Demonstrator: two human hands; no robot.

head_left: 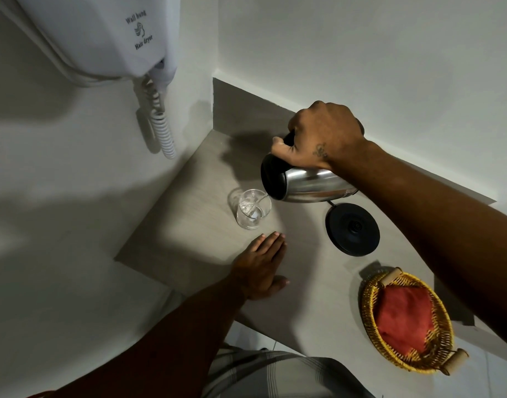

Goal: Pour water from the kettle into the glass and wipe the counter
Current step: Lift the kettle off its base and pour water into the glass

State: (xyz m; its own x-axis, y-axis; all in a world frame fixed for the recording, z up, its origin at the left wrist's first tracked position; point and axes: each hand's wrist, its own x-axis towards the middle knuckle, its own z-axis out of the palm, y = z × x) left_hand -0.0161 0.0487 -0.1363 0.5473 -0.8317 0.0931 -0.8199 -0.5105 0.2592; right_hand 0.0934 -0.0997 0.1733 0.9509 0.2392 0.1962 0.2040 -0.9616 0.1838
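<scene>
A steel kettle (307,183) with a black lid and handle is tipped to the left above the counter (195,222). My right hand (324,136) is shut on its handle. A thin stream of water runs from the spout into a clear glass (251,209) that stands upright on the counter and holds some water. My left hand (261,268) lies flat on the counter just in front of the glass, fingers together, holding nothing. A red cloth (404,320) lies folded in a yellow wicker basket (368,305) at the right.
The kettle's black round base (352,229) sits on the counter right of the glass, under the kettle. A white wall-hung hair dryer (109,38) with a coiled cord (162,124) hangs on the left wall. Walls close the counter at back and left.
</scene>
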